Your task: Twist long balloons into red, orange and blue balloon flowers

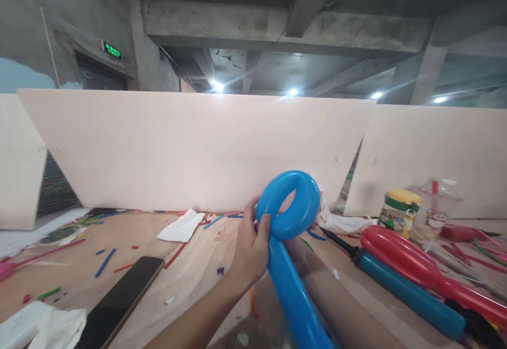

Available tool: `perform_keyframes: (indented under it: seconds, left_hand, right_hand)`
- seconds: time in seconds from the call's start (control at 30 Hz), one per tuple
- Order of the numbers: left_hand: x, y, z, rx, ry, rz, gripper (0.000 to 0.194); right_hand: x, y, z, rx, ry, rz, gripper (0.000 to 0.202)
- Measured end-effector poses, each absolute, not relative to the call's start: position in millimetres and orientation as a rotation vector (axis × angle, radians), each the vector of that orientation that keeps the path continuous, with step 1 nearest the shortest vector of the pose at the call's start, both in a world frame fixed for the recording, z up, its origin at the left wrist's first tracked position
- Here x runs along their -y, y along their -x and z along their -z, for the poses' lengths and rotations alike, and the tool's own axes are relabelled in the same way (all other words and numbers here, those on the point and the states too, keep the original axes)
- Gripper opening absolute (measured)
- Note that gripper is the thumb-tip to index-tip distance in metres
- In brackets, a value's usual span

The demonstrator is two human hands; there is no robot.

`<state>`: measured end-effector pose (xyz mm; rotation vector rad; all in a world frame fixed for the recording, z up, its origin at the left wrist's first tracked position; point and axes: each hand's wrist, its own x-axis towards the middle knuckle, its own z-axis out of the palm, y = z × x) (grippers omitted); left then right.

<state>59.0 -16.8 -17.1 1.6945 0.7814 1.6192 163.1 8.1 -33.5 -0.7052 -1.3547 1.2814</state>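
A long blue balloon is bent into a closed loop at its top, with a narrow neck below the loop. From the neck, the straight part runs down past the bottom edge of the picture. My left hand is closed on the left side of the loop, its thumb pressed near the neck. Behind the balloon is my right hand, mostly covered by it. My right forearm comes up from the lower right, but the fingers of that hand are hidden.
A black phone lies left on the table, near white tissue and balloon scraps. To the right are a blue hand pump, a red balloon and a yellow-lidded jar. Pale boards stand behind.
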Motion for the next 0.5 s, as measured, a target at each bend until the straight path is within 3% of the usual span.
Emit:
perform_keyframes:
  seconds: [0.13, 0.33, 0.5]
  left_hand:
    - [16.4, -58.8, 15.3, -0.821, -1.586, -1.702, 0.046]
    - [3.9, -50.0, 8.5, -0.823, -1.459, -1.840, 0.054]
    - [-21.3, -26.8, 3.1, -0.825, -1.331, -2.018, 0.056]
  right_hand:
    - [-2.1, -156.4, 25.1, 1.319, 0.690, -1.477, 0.054]
    - [0.9, -163.0, 10.4, 1.056, 0.567, -1.886, 0.048]
    - [8.7, -170.2, 11.8, 1.247, 0.431, -2.065, 0.052]
